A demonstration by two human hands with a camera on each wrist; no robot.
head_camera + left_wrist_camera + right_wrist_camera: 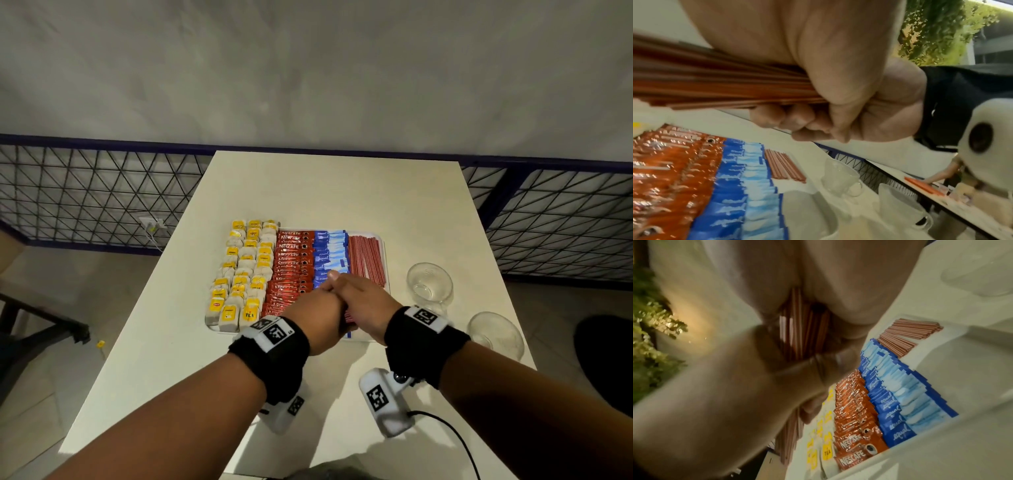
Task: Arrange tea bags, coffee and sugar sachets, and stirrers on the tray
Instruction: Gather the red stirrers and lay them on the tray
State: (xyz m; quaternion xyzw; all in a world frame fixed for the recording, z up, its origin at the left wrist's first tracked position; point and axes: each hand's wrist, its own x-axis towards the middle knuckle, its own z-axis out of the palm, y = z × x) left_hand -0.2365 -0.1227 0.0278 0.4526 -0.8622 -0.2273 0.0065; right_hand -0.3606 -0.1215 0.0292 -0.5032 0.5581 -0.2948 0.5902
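A bundle of thin red stirrers (719,84) is clasped by both the left hand (317,317) and the right hand (368,301), fingers curled round it, above the near edge of the white tray (386,253); more stirrers (368,257) are laid along the tray's right edge. Yellow-tagged tea bags (241,270) are ranked along its left edge, red coffee sachets (291,263) and blue sugar sachets (329,253) between; two glass cups (430,282) are set on the table (308,192) just beside the tray's right edge.

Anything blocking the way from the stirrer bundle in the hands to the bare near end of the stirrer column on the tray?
Nothing visible. Both hands, left hand and right hand, grip the stirrer bundle above the tray. Laid stirrers fill the far part; glass cups stand off the tray, to the right.
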